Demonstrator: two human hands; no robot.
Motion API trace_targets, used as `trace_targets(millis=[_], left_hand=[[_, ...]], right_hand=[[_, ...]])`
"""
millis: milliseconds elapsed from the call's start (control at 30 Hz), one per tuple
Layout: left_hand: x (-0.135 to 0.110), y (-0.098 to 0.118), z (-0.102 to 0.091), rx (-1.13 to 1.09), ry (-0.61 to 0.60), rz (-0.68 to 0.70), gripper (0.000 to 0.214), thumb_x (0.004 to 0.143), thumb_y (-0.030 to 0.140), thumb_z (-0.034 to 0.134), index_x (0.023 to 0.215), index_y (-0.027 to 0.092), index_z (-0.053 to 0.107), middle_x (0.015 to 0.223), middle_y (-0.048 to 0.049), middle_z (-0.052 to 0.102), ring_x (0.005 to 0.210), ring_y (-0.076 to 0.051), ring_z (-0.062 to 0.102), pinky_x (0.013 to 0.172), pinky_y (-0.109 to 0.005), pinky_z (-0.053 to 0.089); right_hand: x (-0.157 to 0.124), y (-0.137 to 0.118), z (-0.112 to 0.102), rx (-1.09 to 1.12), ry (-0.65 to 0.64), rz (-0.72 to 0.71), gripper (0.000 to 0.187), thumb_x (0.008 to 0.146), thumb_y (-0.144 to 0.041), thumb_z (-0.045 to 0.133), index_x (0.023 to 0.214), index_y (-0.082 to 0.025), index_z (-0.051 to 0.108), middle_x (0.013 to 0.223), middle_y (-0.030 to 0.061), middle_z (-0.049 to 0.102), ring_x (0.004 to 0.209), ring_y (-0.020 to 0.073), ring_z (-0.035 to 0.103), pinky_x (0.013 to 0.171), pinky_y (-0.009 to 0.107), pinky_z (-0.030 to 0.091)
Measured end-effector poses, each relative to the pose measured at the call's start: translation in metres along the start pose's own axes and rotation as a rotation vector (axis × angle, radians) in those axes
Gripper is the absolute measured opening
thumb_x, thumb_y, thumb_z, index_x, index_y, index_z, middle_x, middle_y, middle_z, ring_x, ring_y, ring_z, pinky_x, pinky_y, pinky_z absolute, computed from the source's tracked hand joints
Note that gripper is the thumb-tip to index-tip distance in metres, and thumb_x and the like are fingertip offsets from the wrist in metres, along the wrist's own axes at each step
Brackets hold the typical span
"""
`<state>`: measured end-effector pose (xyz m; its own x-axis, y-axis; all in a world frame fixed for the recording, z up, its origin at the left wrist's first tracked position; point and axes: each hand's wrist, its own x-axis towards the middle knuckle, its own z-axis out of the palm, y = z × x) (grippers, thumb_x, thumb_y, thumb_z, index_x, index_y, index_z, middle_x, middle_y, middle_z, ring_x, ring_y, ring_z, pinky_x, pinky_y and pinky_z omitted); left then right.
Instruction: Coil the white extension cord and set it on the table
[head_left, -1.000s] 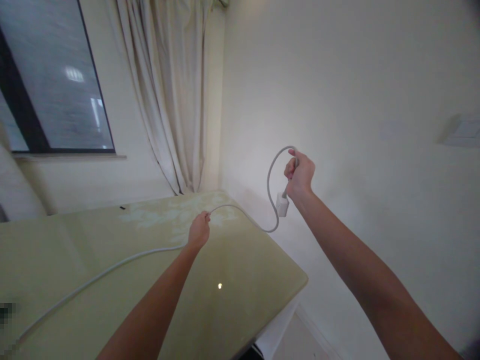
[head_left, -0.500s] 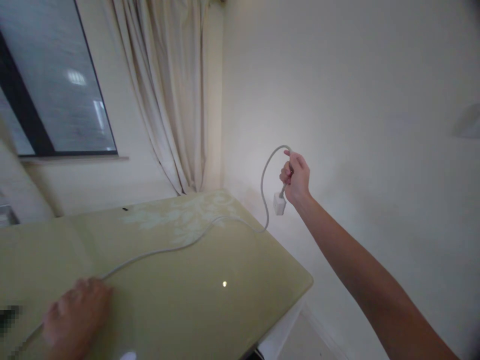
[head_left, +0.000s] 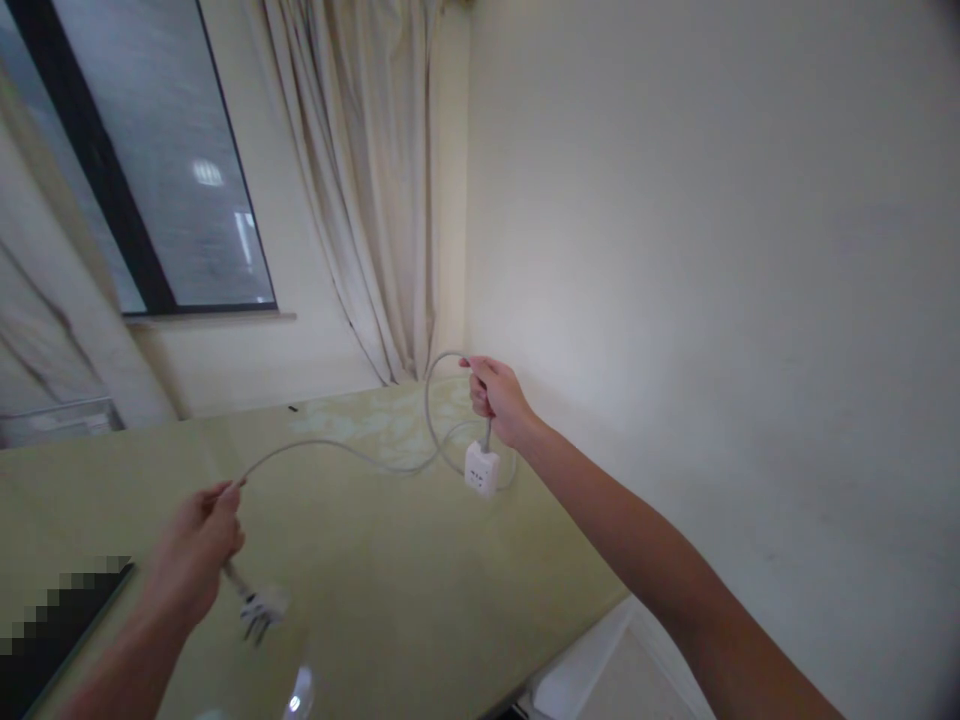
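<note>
Left-hand fingers [head_left: 227,503]: clamped on cord [head_left: 322,442], pronged plug [head_left: 264,606] hanging below
Right-hand fingers [head_left: 478,398]: clamped on cord, socket block [head_left: 481,469] hanging below
Cord slack: looped near far right corner of surface [head_left: 390,580]

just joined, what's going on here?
A person is holding a pale cord over a greenish table. The left hand grips it near a pronged plug, which hangs below the fist. The right hand grips it above a white socket block. Between the hands, the cord curves loosely.
</note>
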<state>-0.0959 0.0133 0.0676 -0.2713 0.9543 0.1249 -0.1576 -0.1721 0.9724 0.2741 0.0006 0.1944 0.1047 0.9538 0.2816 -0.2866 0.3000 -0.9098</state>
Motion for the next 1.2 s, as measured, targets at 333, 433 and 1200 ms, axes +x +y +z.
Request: trace_targets(millis=[333, 433, 1200], left_hand=[[-0.048, 0.006, 0.113, -0.863, 0.059, -0.360, 0.029, 0.097, 0.003, 0.042, 0.078, 0.015, 0.060, 0.069, 0.0024, 0.053, 0.052, -0.003, 0.050, 0.061, -0.017, 0.055], [-0.058, -0.007, 0.135, -0.881, 0.123, -0.335, 0.027, 0.097, 0.007, 0.050, 0.074, 0.018, 0.060, 0.069, 0.0024, 0.059, 0.062, -0.007, 0.059, 0.079, -0.027, 0.061], [-0.077, -0.003, 0.096, -0.630, -0.082, -0.394, 0.023, 0.089, 0.006, 0.054, 0.090, 0.016, 0.075, 0.079, -0.0029, 0.062, 0.066, -0.009, 0.061, 0.065, -0.021, 0.062]], right_hand=[[-0.029, 0.041, 0.031, 0.018, -0.314, 0.431, 0.014, 0.084, -0.022, 0.061, 0.097, -0.016, 0.064, 0.056, -0.0078, 0.051, 0.039, 0.0033, 0.020, 0.043, 0.020, 0.009], [-0.046, 0.047, 0.037, 0.074, -0.328, 0.446, 0.015, 0.082, -0.025, 0.067, 0.094, -0.016, 0.064, 0.063, -0.0062, 0.053, 0.041, 0.0030, 0.029, 0.044, 0.020, 0.011], [-0.033, 0.006, -0.049, -1.312, -0.337, -0.674, 0.035, 0.106, -0.040, 0.049, 0.092, -0.020, 0.073, 0.091, 0.0073, 0.070, 0.086, 0.0190, 0.060, 0.077, 0.029, 0.041]])
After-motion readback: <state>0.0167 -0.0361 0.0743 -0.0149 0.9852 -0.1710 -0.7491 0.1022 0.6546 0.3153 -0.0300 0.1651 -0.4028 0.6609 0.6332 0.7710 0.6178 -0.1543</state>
